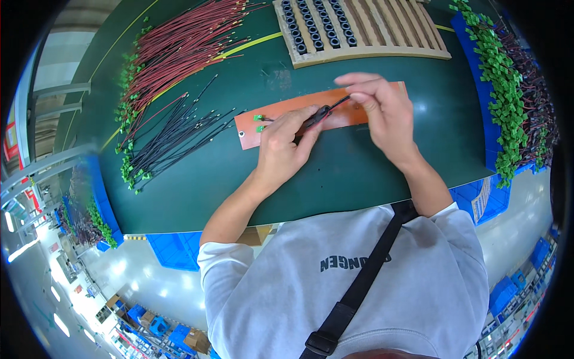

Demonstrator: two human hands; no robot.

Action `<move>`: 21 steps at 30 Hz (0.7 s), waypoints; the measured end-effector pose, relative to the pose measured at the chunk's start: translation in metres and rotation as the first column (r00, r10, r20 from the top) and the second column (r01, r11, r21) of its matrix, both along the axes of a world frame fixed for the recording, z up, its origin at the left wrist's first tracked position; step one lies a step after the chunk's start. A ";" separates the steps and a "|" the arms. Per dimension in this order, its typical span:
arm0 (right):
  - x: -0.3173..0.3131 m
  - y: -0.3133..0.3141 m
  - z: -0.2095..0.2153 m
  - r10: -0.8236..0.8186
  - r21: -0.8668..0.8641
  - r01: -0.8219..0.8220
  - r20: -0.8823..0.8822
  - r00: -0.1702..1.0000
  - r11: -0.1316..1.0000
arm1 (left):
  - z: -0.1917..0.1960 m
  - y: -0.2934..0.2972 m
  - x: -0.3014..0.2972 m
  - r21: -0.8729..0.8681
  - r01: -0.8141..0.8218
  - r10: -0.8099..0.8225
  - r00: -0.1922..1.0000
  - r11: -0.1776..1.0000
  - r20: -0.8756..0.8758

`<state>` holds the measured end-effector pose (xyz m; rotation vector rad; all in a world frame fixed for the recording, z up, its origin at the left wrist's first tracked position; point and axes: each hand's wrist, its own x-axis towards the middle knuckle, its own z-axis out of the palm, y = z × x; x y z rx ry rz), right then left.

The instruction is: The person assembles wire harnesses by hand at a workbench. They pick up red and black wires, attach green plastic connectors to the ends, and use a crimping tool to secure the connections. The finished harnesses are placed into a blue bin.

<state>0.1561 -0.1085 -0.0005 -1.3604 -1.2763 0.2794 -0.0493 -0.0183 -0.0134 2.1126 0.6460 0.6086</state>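
My left hand (282,142) is closed around a dark ring-shaped core (320,115) with red and black wires at it, held over a long orange board (284,109). Two green connectors (259,119) stick out left of my fingers, over the board's left end. To the right, my right hand (387,113) pinches the wires (342,102) that run up out of the core. Its fingers are slightly smeared by motion. How often the wires wrap the core is hidden by my left fingers.
Red wires (185,39) with green connectors lie in a heap at the far left, black wires (179,131) nearer. A slotted tray (394,27) with rows of black rings stands at the back. Blue bins (487,113) full of green-ended wires flank the green table (371,173).
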 end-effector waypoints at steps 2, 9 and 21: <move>0.017 -0.004 0.003 0.036 0.012 -0.037 0.097 0.995 0.999 | 0.023 0.007 0.009 0.051 0.076 -0.074 0.996 0.996 -0.039; 0.023 -0.019 -0.003 0.214 -0.036 -0.231 -0.258 0.942 0.972 | 0.018 0.029 0.048 -0.654 0.327 -0.289 0.942 0.683 0.169; 0.019 -0.016 -0.028 0.162 -0.162 -0.312 -0.588 0.792 0.936 | -0.001 0.010 0.046 -0.691 0.253 -0.119 0.964 0.677 0.236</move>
